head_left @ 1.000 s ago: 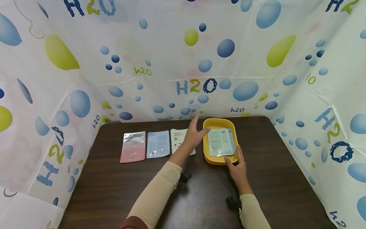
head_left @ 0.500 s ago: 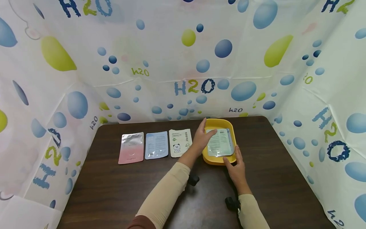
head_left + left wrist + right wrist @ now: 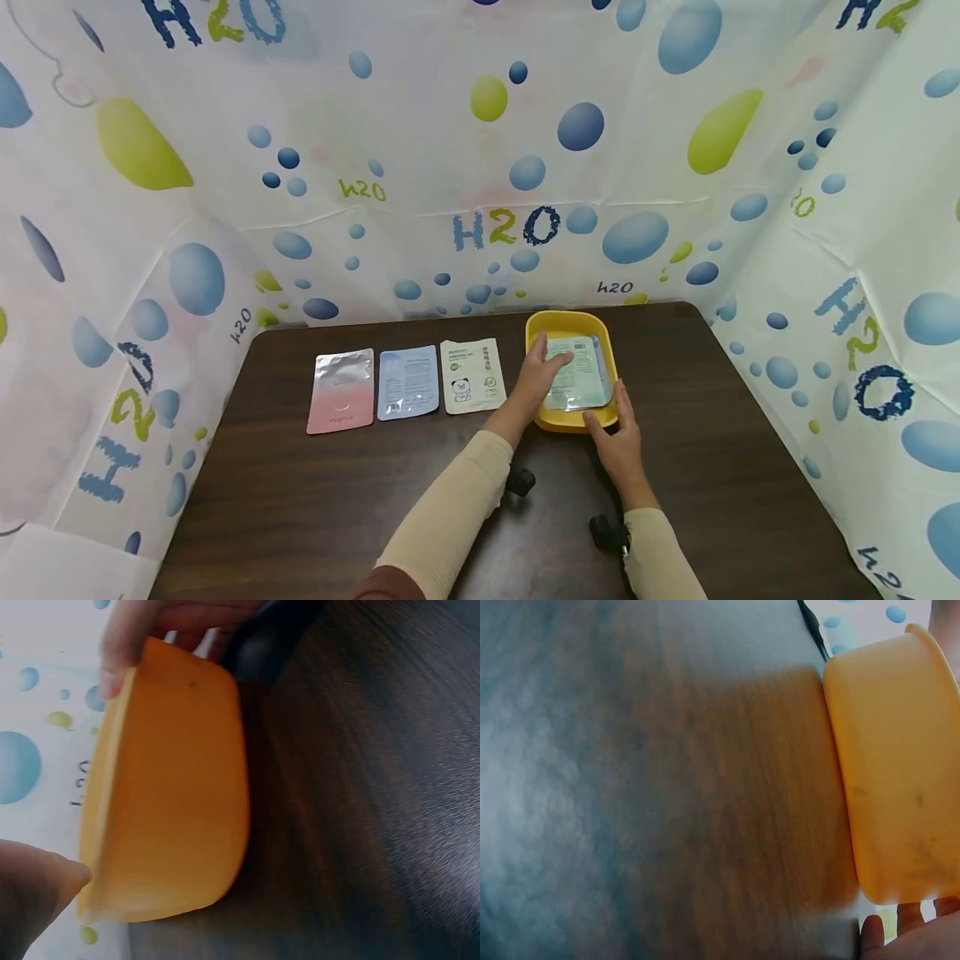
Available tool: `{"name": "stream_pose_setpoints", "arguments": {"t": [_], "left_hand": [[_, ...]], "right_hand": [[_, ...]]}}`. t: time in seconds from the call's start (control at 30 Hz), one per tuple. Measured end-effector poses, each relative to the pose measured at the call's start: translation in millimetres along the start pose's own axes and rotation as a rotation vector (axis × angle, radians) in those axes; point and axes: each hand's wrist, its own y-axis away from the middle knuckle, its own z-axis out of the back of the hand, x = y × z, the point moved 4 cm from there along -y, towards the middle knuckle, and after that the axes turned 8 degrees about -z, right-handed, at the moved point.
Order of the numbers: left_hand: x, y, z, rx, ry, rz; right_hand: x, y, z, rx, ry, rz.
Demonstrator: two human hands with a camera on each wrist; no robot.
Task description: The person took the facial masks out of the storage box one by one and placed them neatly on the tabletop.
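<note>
A yellow plastic tub (image 3: pixel 559 421) stands at the back right of the table. Inside lies a pale green sheet mask pouch (image 3: pixel 576 379), overlapping a bluish pouch (image 3: pixel 604 363). My left hand (image 3: pixel 534 377) is over the tub's left side with straight fingers, its thumb stretched above the green pouch. My right hand (image 3: pixel 622 446) grips the near right corner, thumb at the front rim and fingers along the right side. In the left wrist view the left thumb (image 3: pixel 37 892) sits by the rim. From the right wrist view, fingertips (image 3: pixel 911 919) show beside the tub wall.
Left of the tub lie three flat pouches in a row: silver-pink (image 3: pixel 341 393), light blue (image 3: pixel 408 385) and white with a bear print (image 3: pixel 472 379). Brown table (image 3: pixel 315 492) spreads in front. A white patterned curtain (image 3: pixel 420 125) rises behind and at both sides.
My left hand has moved right, from above the white pouch to over the tub, uncovering that pouch. My right hand keeps its place at the tub's corner.
</note>
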Motion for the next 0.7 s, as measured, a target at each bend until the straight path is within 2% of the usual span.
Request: {"name": "stream_pose_setpoints", "arguments": {"t": [0.23, 0.5, 0.7], "left_hand": [[16.7, -6.1, -2.5, -0.010, 0.049, 0.072], [22.8, -16.9, -5.9, -0.025, 0.022, 0.114], [27.0, -19.2, -7.9, -0.035, -0.001, 0.133]], "right_hand": [[11.0, 3.9, 0.9, 0.022, -0.019, -0.016], [-1.4, -2.2, 0.3, -0.009, 0.010, 0.002], [-3.4, -1.9, 0.5, -0.017, -0.009, 0.019]]}}
